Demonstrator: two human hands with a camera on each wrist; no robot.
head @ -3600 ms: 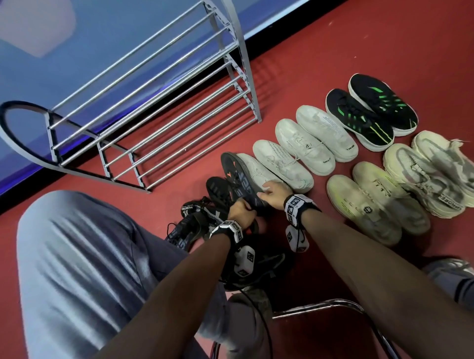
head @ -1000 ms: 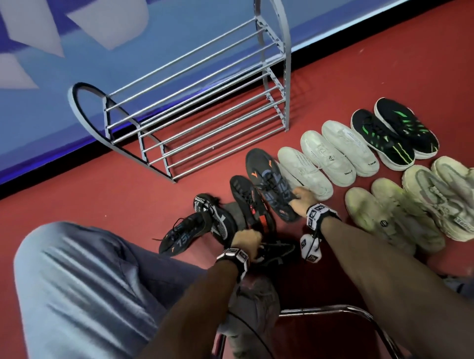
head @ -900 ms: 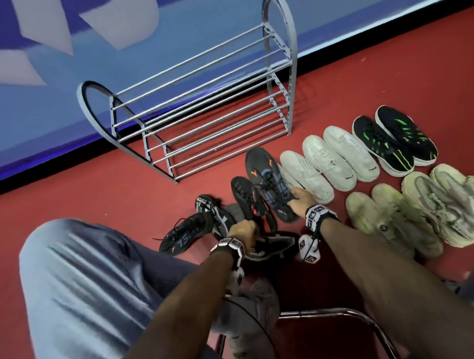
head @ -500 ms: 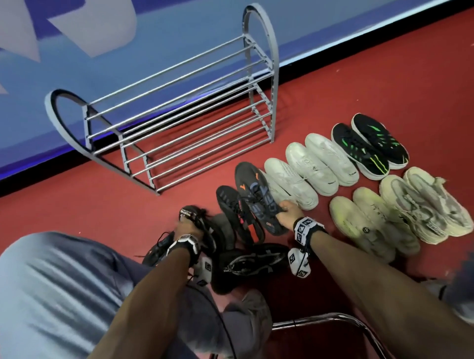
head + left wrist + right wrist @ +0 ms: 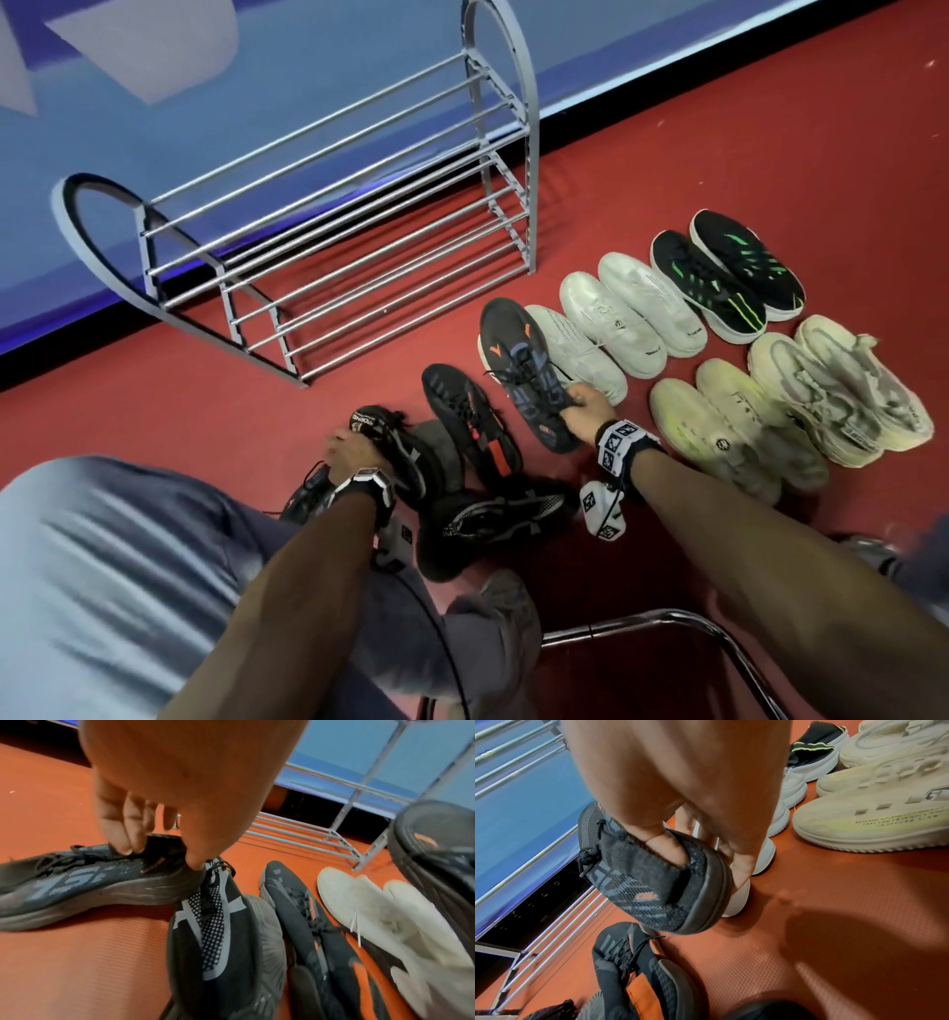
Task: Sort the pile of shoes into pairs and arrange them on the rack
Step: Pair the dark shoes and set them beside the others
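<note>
An empty grey metal rack [image 5: 334, 205] stands against the blue wall. My right hand [image 5: 580, 406] [image 5: 700, 858] grips the heel of a dark shoe with orange marks [image 5: 518, 360] [image 5: 654, 882], fingers inside its collar, heel raised off the floor. Its match [image 5: 467, 421] [image 5: 634, 963] lies just left of it. My left hand [image 5: 349, 447] [image 5: 159, 852] pinches the collar of a black shoe with blue lettering [image 5: 77, 878], mostly hidden under my wrist in the head view. A black shoe with white stripes [image 5: 213, 923] lies beside it.
On the red floor to the right are a white pair [image 5: 631, 308], a black-and-green pair [image 5: 729, 277] and two cream pairs [image 5: 734, 426]. Another black shoe [image 5: 498, 514] lies by my feet. A chrome chair frame [image 5: 667, 622] and my grey-trousered knee [image 5: 102, 565] fill the foreground.
My left hand moved left from the middle dark shoe to the black shoe with blue lettering and took its collar. My right hand has kept hold of the orange-marked shoe.
</note>
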